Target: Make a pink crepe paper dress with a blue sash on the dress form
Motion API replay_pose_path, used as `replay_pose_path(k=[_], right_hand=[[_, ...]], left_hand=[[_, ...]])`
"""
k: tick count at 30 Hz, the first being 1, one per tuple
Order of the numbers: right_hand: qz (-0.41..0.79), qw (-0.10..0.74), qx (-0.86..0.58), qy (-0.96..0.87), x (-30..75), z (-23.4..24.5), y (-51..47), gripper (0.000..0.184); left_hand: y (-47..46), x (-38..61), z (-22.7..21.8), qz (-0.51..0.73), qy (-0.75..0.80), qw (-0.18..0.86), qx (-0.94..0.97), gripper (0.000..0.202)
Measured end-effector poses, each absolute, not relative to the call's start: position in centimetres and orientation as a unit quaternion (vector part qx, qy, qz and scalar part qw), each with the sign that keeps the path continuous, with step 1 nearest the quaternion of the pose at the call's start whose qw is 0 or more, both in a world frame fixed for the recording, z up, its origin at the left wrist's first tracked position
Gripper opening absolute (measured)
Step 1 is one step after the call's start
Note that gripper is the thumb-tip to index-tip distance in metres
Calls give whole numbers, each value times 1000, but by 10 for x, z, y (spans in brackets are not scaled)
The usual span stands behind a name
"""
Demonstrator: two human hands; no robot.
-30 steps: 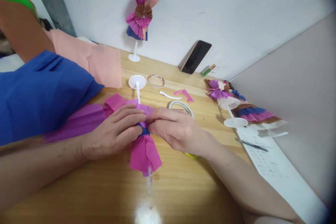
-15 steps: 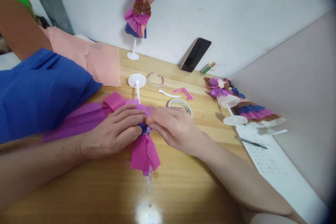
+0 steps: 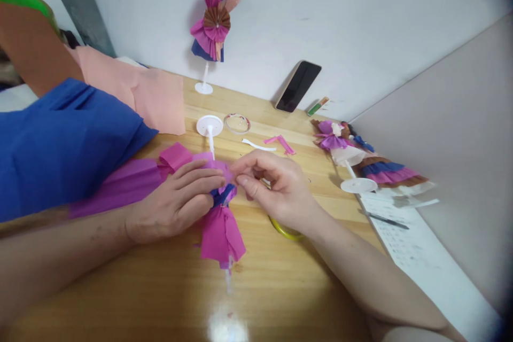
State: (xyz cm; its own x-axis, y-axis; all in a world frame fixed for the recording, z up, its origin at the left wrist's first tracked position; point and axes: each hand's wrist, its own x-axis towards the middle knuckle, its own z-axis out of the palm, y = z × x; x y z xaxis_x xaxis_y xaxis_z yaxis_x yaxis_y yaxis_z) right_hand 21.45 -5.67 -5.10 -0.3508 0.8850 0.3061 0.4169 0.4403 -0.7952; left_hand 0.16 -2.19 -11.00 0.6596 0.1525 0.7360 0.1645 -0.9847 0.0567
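Paper wrap [image 3: 222, 238] around stand [image 3: 210, 126]: left hand [image 3: 178, 200] clasping; right hand [image 3: 278, 187] alongside (can't tell if pinching).

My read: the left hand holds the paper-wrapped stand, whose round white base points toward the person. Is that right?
Not quite: in the head view, the round white base points away from the person, toward the wall. The left hand does hold the paper-wrapped stand.

Three white plastic stands with round bases [image 3: 209, 125] — one black-screened phone [image 3: 298, 86], one slim dark pen [image 3: 387, 220], one broad blue paper sheet [image 3: 76, 144] — one green-and-orange stick [image 3: 318, 106].
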Motion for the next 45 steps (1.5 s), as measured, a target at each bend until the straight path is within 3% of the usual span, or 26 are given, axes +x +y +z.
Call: replay_pose_path(k=[5,10,22,29,45], right_hand=[[268,310,-425,-807,214,-50,-55,15],[285,295,-414,-813,211,-49,-60,15],[255,328,-406,-814,200,-50,-65,13],[295,322,-424,-794,198,-51,-66,19],[409,345,-469,-702,200,-51,-65,10]], left_hand=[[-22,-3,-102,-386,-124,-31,-914,22],[-23,-4,-106,-377,-160,-99,-907,30],[-25,0,-103,-423,-142,-147,-883,32],[-26,-1,-105,-396,-154,-151,-893,35],[-25,-1,-112,-402,-169,-183,-881,39]])
